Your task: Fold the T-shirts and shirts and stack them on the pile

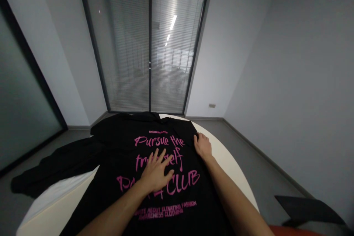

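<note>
A black long-sleeved top (110, 169) with pink lettering lies spread over a round white table. Its left-hand sleeve stretches out past the table's edge. My left hand (157, 172) rests flat on the printed middle, fingers spread, covering part of the words. At the top's right edge, near the shoulder, my right hand (202, 145) touches the cloth with its fingers bent over the border. Whether those fingers pinch any fabric is hidden. The sleeve on the right side is not plainly visible; some cloth looks folded in near that shoulder.
The white table (235, 166) shows its bare rim on the right. Beyond it stands a glass partition (149, 51) with blinds and dark frames. A black chair part (306, 210) and something red (290, 231) are at the lower right. Grey walls enclose the room.
</note>
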The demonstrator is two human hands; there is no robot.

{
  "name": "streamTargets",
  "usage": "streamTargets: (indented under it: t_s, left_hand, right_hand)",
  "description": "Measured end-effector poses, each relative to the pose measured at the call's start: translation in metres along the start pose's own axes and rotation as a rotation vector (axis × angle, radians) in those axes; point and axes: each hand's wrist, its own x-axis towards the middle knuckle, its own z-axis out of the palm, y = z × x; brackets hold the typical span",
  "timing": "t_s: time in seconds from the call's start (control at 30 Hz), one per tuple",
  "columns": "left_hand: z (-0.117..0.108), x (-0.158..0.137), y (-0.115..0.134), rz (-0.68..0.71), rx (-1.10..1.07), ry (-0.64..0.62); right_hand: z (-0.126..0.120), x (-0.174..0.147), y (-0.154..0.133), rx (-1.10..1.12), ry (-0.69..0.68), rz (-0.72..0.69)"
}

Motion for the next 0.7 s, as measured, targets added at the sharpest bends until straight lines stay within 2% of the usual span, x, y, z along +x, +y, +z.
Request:
streamTargets:
  t_s: [0.1,0.27,0.4,0.57,0.7]
  left_hand:
    - [0.001,0.000,-0.001,0.015,0.018,0.025]
    - [-0.016,-0.008,0.020,0.152,0.164,0.175]
    - [-0.023,-0.025,0.037,0.227,0.140,0.087]
    - [-0.011,-0.036,0.034,0.195,0.050,0.020]
    - [-0.018,-0.033,0.040,0.157,0.104,-0.023]
  right_hand:
    - [-0.007,-0.007,0.010,-0.073,-0.016,0.111]
    - [-0.012,-0.015,0.028,-0.065,-0.021,0.116]
    - [-0.011,-0.019,0.034,-0.033,-0.017,0.082]
    - [-0.011,-0.020,0.033,0.008,-0.004,0.057]
    - [-0.014,-0.019,0.035,0.057,-0.012,0.058]
